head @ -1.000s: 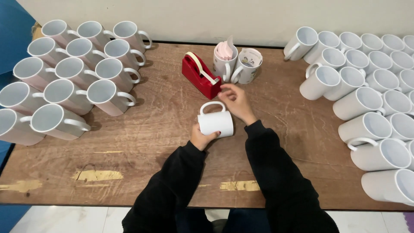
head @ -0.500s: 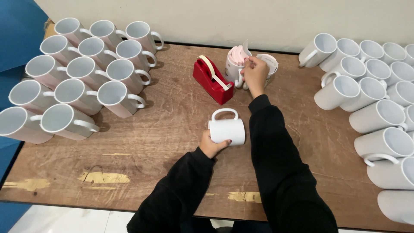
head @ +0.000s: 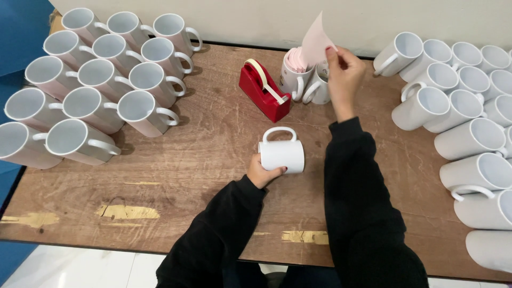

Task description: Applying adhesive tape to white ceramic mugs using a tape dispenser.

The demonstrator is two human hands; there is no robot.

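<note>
The right hand (head: 344, 74) has lifted from the mugs at the back of the desk (head: 213, 176) and now pinches a pale pink sheet (head: 316, 42) drawn up out of the sheet-stuffed mug (head: 294, 74) beside the red tape dispenser (head: 264, 90). The left hand (head: 261, 173) stays curled around the white mug (head: 281, 153) lying on its side mid-desk, so sheet and mug are both in hand.

From my feed, the white mug (head: 281, 155) hides the palm of the left hand (head: 261, 173), so I see only its fingers curled round the base. My sleeves cover part of the tabletop (head: 213, 160). The mugs at the right (head: 480, 176) and those at the left (head: 21, 144) are cut by the frame edges. I cannot make out what fills the cup (head: 295, 74) behind the pink sheet (head: 316, 42).
</note>
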